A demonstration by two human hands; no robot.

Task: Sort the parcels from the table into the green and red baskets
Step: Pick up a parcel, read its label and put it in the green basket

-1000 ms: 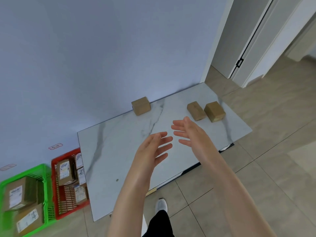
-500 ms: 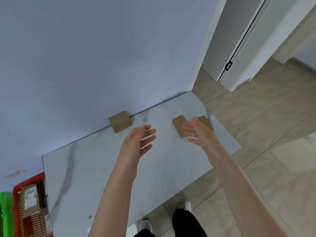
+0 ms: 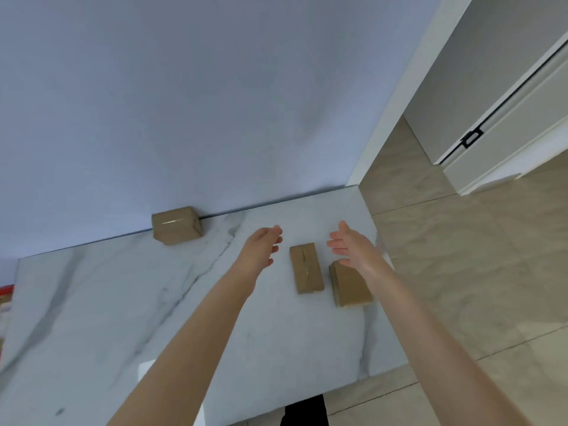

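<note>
Three brown cardboard parcels lie on the white marble table (image 3: pixel 123 302). One parcel (image 3: pixel 176 224) sits against the wall at the back. A narrow parcel (image 3: pixel 306 267) lies between my two hands. Another parcel (image 3: pixel 350 287) lies right of it, partly under my right wrist. My left hand (image 3: pixel 261 245) hovers just left of the narrow parcel with fingers straight, holding nothing. My right hand (image 3: pixel 349 245) hovers to its upper right, fingers spread, also holding nothing. Of the red basket (image 3: pixel 6 290) only a sliver shows at the left edge; the green basket is out of view.
A blue-grey wall runs along the back of the table. A white door frame (image 3: pixel 396 103) and a tiled floor (image 3: pixel 461 272) lie to the right. The table's right edge is close to the rightmost parcel.
Both hands have reached forward over the table and now flank the narrow parcel. The view has swung right and closer, so the baskets have slipped off the left edge.
</note>
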